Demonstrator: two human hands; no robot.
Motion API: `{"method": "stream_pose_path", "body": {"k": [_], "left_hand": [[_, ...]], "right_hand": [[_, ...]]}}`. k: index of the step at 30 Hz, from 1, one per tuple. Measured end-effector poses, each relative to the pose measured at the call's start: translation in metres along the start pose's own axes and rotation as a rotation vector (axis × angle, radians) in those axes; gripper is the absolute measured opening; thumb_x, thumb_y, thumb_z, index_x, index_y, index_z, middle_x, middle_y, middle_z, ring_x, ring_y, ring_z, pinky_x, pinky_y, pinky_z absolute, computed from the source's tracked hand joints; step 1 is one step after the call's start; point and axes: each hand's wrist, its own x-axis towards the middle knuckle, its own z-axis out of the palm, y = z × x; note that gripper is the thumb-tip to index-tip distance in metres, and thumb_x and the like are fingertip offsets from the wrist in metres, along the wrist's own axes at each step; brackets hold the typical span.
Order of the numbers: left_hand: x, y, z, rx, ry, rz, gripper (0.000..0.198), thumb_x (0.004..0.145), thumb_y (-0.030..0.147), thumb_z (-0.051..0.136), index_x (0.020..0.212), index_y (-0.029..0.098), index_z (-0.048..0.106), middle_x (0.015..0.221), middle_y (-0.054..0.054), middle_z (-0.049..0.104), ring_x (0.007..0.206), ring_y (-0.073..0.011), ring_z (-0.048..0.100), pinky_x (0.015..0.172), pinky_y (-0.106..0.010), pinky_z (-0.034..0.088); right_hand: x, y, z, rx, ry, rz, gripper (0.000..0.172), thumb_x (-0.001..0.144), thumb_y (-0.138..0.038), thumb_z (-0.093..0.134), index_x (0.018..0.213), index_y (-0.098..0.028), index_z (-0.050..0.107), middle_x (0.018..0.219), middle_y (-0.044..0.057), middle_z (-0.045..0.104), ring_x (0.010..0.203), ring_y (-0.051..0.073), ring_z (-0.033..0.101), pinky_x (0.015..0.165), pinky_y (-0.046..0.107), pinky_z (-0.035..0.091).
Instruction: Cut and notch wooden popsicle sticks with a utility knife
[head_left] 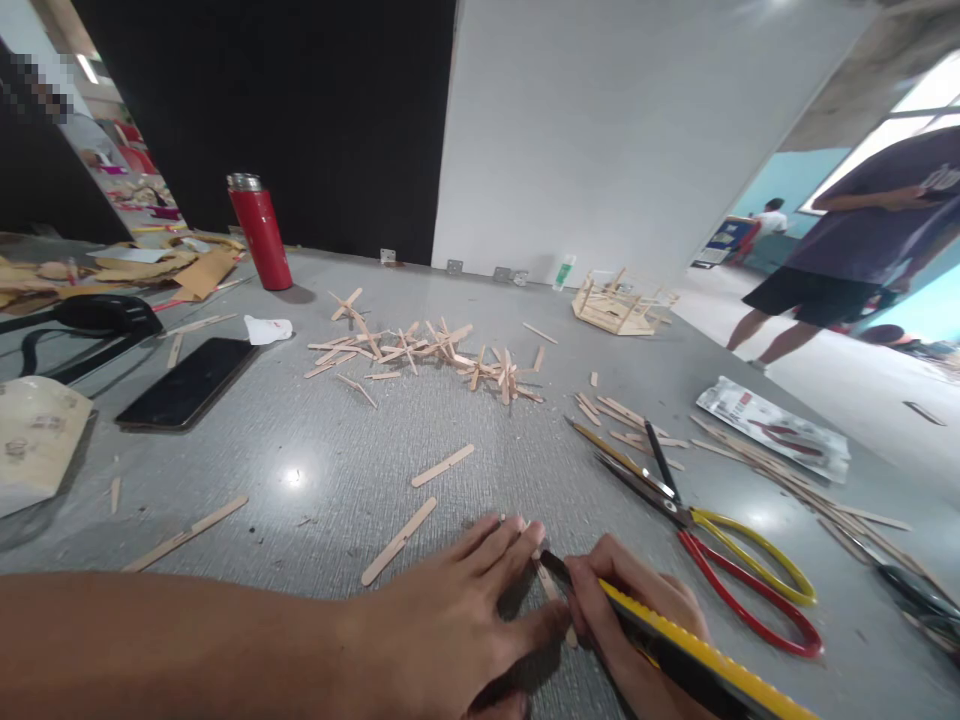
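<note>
My left hand (480, 590) bears down on a wooden craft stick (550, 582), its fingertips at the far end and its thumb beside the nearer part. The stick is partly hidden beneath the fingers. A yellow-and-black utility knife (675, 640) is gripped in my right hand (637, 590), with its dark tip against the stick, close to my left fingertips. The blade edge is too small to make out. Two notched craft sticks (399, 541) (443, 466) lie just beyond my left hand. Another stick (187, 532) rests past my left forearm.
Scissors with red and yellow handles (750, 570) lie at right, near loose sticks (795, 470). Crossed sticks (450, 345) cover the table's middle. A red flask (260, 235), phone (187, 382) and glue tube (564, 272) stand or lie around. A person (862, 230) stands right.
</note>
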Motion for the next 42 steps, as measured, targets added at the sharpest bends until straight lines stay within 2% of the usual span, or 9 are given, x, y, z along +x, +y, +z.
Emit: {"method": "stream_pose_path", "body": {"k": [12, 17, 23, 32, 37, 42], "left_hand": [[0.000, -0.001, -0.003, 0.058, 0.013, 0.022, 0.073, 0.100, 0.042, 0.050, 0.161, 0.014, 0.021, 0.164, -0.025, 0.023, 0.153, -0.0412, 0.017, 0.124, -0.052, 0.023], [0.001, 0.000, -0.002, 0.096, 0.021, 0.029, 0.076, 0.099, 0.044, 0.052, 0.161, 0.013, 0.021, 0.163, -0.026, 0.024, 0.152, -0.0417, 0.021, 0.124, -0.053, 0.022], [0.000, 0.002, -0.005, 0.059, 0.001, 0.009, 0.064, 0.102, 0.041, 0.046, 0.157, 0.013, 0.029, 0.163, -0.027, 0.023, 0.153, -0.0408, 0.018, 0.123, -0.053, 0.023], [-0.001, 0.002, -0.003, 0.050, 0.003, 0.010, 0.065, 0.099, 0.036, 0.049, 0.156, 0.010, 0.030, 0.164, -0.027, 0.019, 0.154, -0.0411, 0.013, 0.124, -0.054, 0.021], [-0.001, 0.003, -0.007, 0.061, -0.009, 0.000, 0.060, 0.102, 0.037, 0.046, 0.154, 0.010, 0.033, 0.162, -0.028, 0.024, 0.153, -0.0398, 0.016, 0.124, -0.052, 0.021], [-0.001, 0.002, -0.004, 0.081, 0.006, 0.008, 0.066, 0.100, 0.037, 0.050, 0.156, 0.010, 0.029, 0.163, -0.027, 0.023, 0.153, -0.0408, 0.015, 0.124, -0.052, 0.021]], "right_hand": [[0.001, -0.007, 0.001, -0.009, -0.011, 0.049, 0.044, 0.101, -0.047, 0.048, 0.064, -0.024, 0.049, 0.052, -0.005, 0.054, 0.049, 0.012, 0.054, 0.053, 0.024, 0.043], [0.001, -0.008, 0.001, 0.061, -0.023, 0.097, 0.044, 0.101, -0.050, 0.049, 0.065, -0.024, 0.049, 0.052, -0.005, 0.053, 0.047, 0.011, 0.050, 0.050, 0.024, 0.041], [0.000, -0.010, 0.000, 0.152, -0.012, 0.159, 0.044, 0.098, -0.053, 0.052, 0.065, -0.024, 0.049, 0.049, -0.006, 0.049, 0.043, 0.011, 0.044, 0.043, 0.023, 0.035], [-0.001, 0.001, -0.001, 0.133, -0.047, 0.129, 0.043, 0.099, -0.050, 0.054, 0.065, -0.024, 0.051, 0.050, -0.005, 0.050, 0.042, 0.010, 0.044, 0.042, 0.022, 0.035], [0.000, -0.003, -0.001, 0.126, -0.039, 0.147, 0.043, 0.099, -0.051, 0.053, 0.065, -0.024, 0.051, 0.051, -0.005, 0.050, 0.045, 0.010, 0.045, 0.044, 0.022, 0.037], [0.003, -0.008, 0.000, 0.112, -0.049, 0.131, 0.043, 0.099, -0.051, 0.052, 0.065, -0.024, 0.051, 0.051, -0.005, 0.051, 0.044, 0.011, 0.045, 0.044, 0.023, 0.037]]}}
